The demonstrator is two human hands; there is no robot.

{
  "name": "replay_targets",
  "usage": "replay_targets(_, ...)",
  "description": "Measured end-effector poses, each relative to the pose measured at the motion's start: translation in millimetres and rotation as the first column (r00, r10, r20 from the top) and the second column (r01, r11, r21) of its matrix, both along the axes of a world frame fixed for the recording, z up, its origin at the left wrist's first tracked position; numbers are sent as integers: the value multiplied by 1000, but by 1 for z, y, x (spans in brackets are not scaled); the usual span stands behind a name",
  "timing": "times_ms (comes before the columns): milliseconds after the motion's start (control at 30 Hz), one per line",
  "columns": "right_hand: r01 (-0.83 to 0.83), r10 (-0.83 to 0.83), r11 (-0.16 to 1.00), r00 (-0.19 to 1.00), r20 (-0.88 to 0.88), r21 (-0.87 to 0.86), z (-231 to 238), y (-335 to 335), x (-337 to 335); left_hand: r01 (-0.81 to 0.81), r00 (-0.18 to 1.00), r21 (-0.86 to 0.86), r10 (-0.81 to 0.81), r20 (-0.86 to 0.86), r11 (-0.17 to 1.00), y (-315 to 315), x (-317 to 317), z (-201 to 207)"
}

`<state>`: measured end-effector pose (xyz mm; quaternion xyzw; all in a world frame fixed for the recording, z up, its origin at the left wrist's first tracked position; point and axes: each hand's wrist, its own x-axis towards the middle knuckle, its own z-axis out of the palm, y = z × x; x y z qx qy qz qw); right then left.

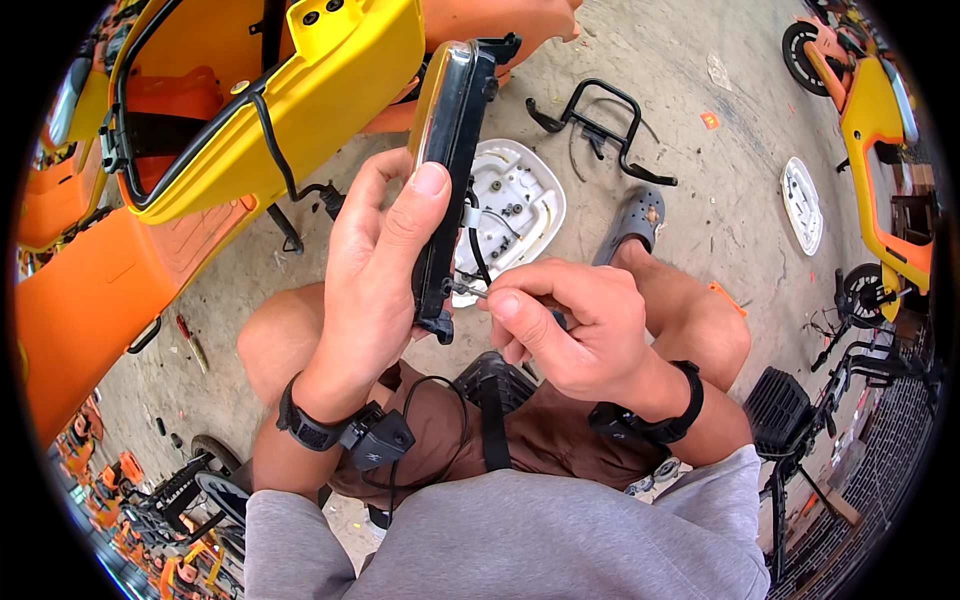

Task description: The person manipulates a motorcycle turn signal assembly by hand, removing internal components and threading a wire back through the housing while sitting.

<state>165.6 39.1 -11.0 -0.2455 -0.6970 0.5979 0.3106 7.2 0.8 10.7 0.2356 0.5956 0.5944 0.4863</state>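
Note:
My left hand [370, 235] is closed round a long black lamp unit [458, 140] with a clear, amber-tinted lens, held on end in front of me. Its thumb lies across the near face. A black cable [478, 245] with a pale connector hangs along the housing's right side. In my right hand [585, 325] the fingers pinch a thin metal-shafted screwdriver [470, 291]; most of its handle is hidden. The shaft points left, its tip at the housing's lower end. Behind the lamp, a white plastic shell [545, 190] with several small dark fasteners lies on the floor.
A yellow and orange scooter body [300, 120] rises close on the left. On the concrete floor lie a black tubular bracket [605, 130], a second white shell [800, 205] and a red-and-yellow-handled tool [190, 342]. Another scooter [870, 140] stands at the right.

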Motion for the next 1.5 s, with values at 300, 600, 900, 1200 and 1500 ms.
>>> replay_targets(300, -1, -2, 994, 999, -35, -109, 2, 0, -2, 4, 1000, 3, -4, 12, 1000, 0, -9, -3)
replay_targets(600, -3, 0, 996, 999, -32, -89, -1, 0, -1, 1, 997, -26, 1, 78, 1000, 1, -4, -2)
replay_targets(900, -26, 20, 982, 999, -30, -185, -2, -1, -2, 13, 999, -3, -13, 47, 1000, -1, -7, -4)
replay_targets(1200, 1, -12, 986, 998, -62, -167, -4, -2, -2, 26, 998, 14, -27, 51, 1000, -2, -8, -3)
replay_targets(1500, 66, -68, 995, 997, -24, -76, -2, -3, -2, 37, 997, 16, -37, 62, 999, -2, -7, -2)
